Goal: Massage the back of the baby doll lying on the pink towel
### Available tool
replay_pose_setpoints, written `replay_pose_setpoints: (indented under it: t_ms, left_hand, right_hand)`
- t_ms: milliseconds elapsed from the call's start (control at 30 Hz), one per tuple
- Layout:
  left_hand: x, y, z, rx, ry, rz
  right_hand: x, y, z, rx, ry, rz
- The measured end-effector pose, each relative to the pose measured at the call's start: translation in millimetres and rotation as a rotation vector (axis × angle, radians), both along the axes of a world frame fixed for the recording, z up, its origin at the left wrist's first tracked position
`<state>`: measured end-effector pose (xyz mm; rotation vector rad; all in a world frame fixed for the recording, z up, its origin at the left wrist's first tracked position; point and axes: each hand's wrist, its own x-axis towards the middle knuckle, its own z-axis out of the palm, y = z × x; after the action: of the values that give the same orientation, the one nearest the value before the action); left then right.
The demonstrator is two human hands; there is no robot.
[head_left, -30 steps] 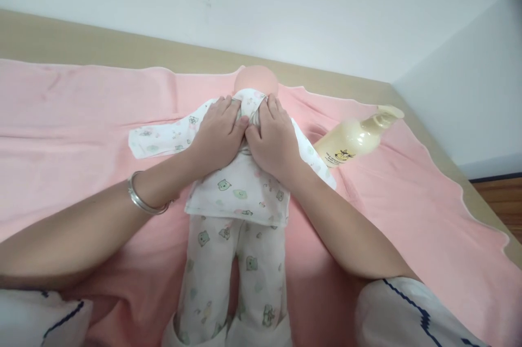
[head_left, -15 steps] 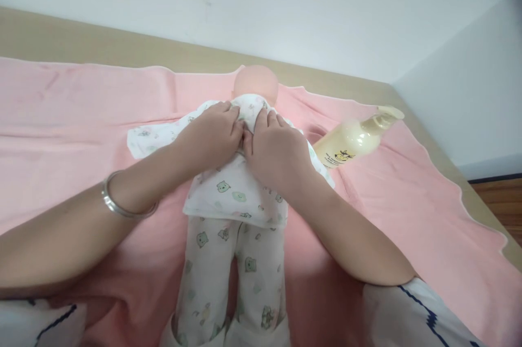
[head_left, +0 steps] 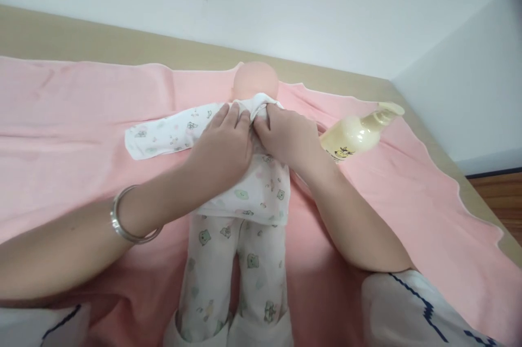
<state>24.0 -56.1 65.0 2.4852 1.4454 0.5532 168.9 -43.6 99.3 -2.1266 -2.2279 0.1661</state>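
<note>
A baby doll [head_left: 256, 79] lies on its back on a pink towel [head_left: 81, 118], dressed in a white printed top [head_left: 261, 186] and matching trousers [head_left: 232, 276]. My left hand [head_left: 226, 143] rests on the doll's chest, fingers together, pressing the top near the collar. My right hand [head_left: 287, 135] pinches the collar of the top just below the doll's chin. A silver bangle [head_left: 128, 222] circles my left wrist. The doll's left sleeve [head_left: 163, 135] stretches out flat to the left.
A cream pump bottle [head_left: 359, 132] lies on the towel just right of my right wrist. The towel covers a beige surface [head_left: 122, 48] against a white wall. A wooden floor [head_left: 501, 200] shows at the far right.
Both hands shifted slightly up and right along the doll's chest; the right hand now pinches the collar. The top's right side has been pulled in over the body.
</note>
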Motion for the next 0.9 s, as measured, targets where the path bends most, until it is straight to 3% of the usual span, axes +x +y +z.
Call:
replay_pose_setpoints:
  t_ms: [167,333,533,667,900]
  left_hand:
    - [-5.0,11.5,12.7,-0.131,0.001,0.021]
    - [-14.5,31.6,18.2,-0.234,-0.112,-0.008]
    - [-7.7,21.1,0.8,-0.049,-0.037,0.013]
    - [-6.1,8.9,-3.5,0.065,0.057,-0.030]
    - [-13.4,25.0,2.1,0.008,-0.099,-0.072]
  right_hand:
    - [-4.6,-9.3,-7.0,0.047,-0.062,0.025]
    - [-8.6,-36.3,-14.5,0.181,-0.167,0.237]
    - [-7.1,-14.7,-8.2,0.062,0.011,0.135]
    - [-1.0,6.0,-15.8,0.054,0.094,0.117]
    - [-9.8,-19.0,-29.3,0.144,0.080,0.155]
